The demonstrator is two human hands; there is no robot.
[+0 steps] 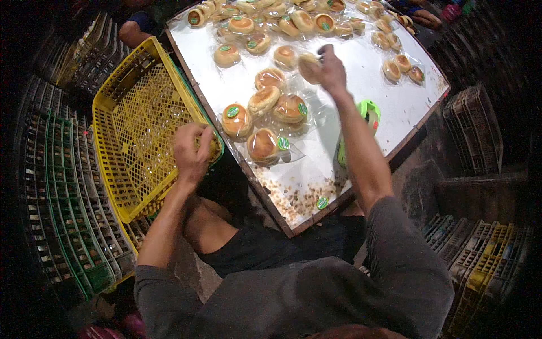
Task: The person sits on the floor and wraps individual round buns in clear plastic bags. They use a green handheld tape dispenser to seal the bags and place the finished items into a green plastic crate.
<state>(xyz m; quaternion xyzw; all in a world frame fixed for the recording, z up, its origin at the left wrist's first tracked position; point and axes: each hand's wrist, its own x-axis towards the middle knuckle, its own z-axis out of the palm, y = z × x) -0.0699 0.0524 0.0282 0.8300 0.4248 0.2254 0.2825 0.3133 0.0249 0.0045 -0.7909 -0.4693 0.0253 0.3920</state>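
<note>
My right hand is at a wrapped bun over the white table; motion blurs both, and whether the fingers grip it I cannot tell. My left hand hovers by the right rim of a yellow plastic crate, fingers curled, with no object clearly seen in it. Between the hands lie several buns in clear bags, among them one with a green round sticker and another near the table's left edge. A bright green label dispenser or tape tool lies partly behind my right forearm.
More bagged buns crowd the table's far side, with others at the right. A loose green sticker lies by brown marks near the close corner. Stacked crates stand left and right. Parts of other people show beyond the table.
</note>
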